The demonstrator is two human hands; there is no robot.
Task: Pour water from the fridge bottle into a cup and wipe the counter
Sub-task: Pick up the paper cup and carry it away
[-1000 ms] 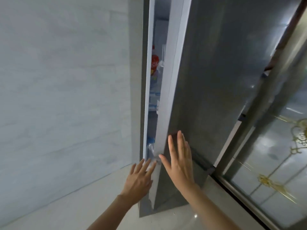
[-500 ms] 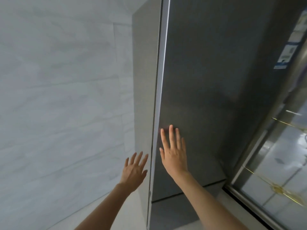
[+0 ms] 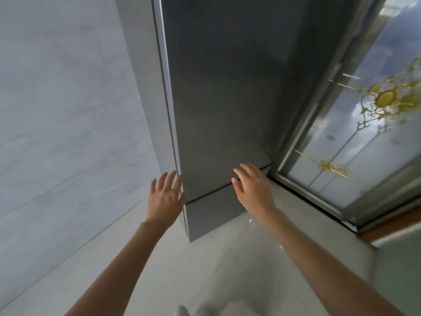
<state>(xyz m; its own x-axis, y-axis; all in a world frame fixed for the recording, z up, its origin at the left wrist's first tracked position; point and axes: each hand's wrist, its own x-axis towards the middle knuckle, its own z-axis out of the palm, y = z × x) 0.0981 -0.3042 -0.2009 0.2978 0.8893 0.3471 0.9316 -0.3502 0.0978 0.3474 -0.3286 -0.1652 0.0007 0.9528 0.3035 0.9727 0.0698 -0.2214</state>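
The tall grey fridge [image 3: 218,92] fills the middle of the head view, and its door is closed. My left hand [image 3: 164,197] is open with fingers spread at the door's left edge, near the seam above the lower drawer. My right hand [image 3: 254,187] is open too, held just in front of the door's lower right part, fingers apart and holding nothing. The bottle, the cup and the counter are out of sight.
A pale marble-look wall [image 3: 63,115] stands left of the fridge. To the right is a sliding glass door [image 3: 364,124] with gold ornament in a metal frame. Light floor tiles [image 3: 205,265] lie below.
The fridge door went from ajar, with bottles showing inside, to fully closed. My right hand has come off the door face and drifted right; the view tilted downward.
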